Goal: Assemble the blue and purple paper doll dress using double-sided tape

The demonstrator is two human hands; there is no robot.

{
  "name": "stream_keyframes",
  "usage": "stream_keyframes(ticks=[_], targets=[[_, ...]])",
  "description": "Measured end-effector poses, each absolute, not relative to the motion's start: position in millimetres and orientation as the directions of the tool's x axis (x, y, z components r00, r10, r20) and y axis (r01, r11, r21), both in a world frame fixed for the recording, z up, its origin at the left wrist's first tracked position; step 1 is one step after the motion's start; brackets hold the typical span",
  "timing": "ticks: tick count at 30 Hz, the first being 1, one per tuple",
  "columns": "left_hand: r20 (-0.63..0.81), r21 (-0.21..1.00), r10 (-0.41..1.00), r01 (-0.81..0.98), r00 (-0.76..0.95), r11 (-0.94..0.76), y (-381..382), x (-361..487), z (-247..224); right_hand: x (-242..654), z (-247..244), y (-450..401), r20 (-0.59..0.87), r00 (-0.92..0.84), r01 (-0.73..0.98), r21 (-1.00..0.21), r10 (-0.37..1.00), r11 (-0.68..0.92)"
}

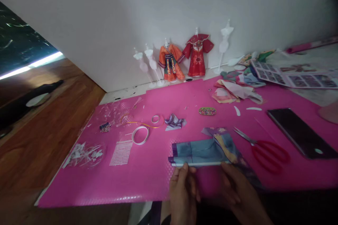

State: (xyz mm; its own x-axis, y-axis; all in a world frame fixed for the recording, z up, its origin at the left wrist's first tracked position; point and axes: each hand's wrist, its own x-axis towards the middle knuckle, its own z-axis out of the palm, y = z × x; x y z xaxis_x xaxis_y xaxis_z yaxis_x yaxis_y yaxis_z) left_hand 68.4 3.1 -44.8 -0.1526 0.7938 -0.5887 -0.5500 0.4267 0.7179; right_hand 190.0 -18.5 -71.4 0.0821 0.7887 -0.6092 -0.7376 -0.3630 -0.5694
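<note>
A small blue doll garment (pixel 200 150) with purple trim and a patterned yellow-purple part lies on the pink mat, a narrow white strip (pixel 203 164) running along its near edge. My left hand (pixel 182 190) is closed at the left part of that edge, thumb on the strip. Farther right, my right hand (pixel 239 186) pinches the same edge near the patterned fabric; its lower fingers are dark and blurred. Red-handled scissors (pixel 269 151) rest right of the garment. To the left lie a white tape roll (pixel 141 135) and a sheet of small beads (pixel 121 152).
Along the wall stand white mannequins (pixel 224 42) and dolls' robes in orange (pixel 171 61) and red (pixel 197 56). A phone (pixel 301 132) lies right, below fabric scraps (pixel 235 89) and a picture booklet (pixel 293 74). White scraps (pixel 84 154) sit left on the pink mat (pixel 105 186).
</note>
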Motion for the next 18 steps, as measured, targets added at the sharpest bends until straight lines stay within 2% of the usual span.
stream_keyframes(ticks=[3, 7, 18], targets=[[-0.568, 0.738, 0.800, -0.549, -0.191, 0.393, 4.1, 65.3, -43.5, 190.1, -72.3, -18.9, -0.640, 0.079, -0.745, -0.547, 0.764, -0.382], [-0.562, 0.750, 0.799, -0.540, -0.215, 0.381, 5.6, 61.4, -39.5, 190.2, -74.5, -20.1, -0.607, 0.117, -0.738, -0.583, 0.786, -0.340], [-0.507, 0.781, 0.824, -0.540, -0.253, 0.314, 2.8, 58.1, -39.4, 193.4, -71.2, -19.0, -0.619, 0.118, -0.727, -0.586, 0.776, -0.357]])
